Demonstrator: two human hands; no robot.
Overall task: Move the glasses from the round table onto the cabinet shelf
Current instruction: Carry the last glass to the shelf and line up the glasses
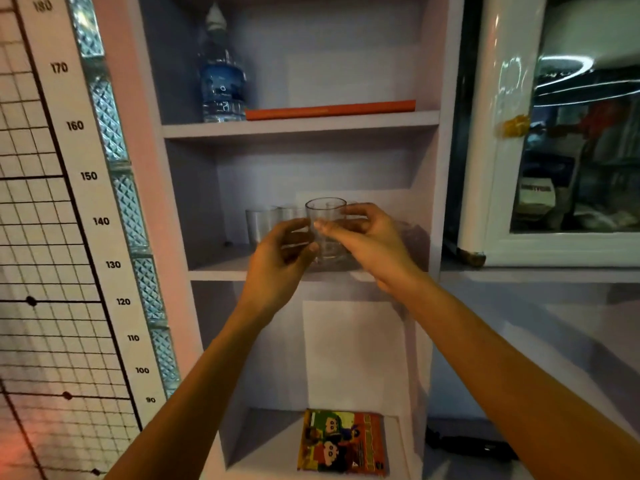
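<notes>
The glass (325,211) is upright, rim up and apparently empty, and hangs just above the front edge of the middle cabinet shelf (221,268). The right hand (370,237) pinches its right side, thumb across the front. The left hand (277,261) curls its fingers (294,225) against the lower left side. Seating it calls for a short travel forward and down. Other glasses (259,226) stand at the shelf's left rear, just beside the held one, so set it down clear of them.

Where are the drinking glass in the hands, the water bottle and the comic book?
drinking glass (325,211): head view, on its clear upper wall.
water bottle (221,81): head view, on its blue label.
comic book (343,441): head view, on its cover.
</notes>
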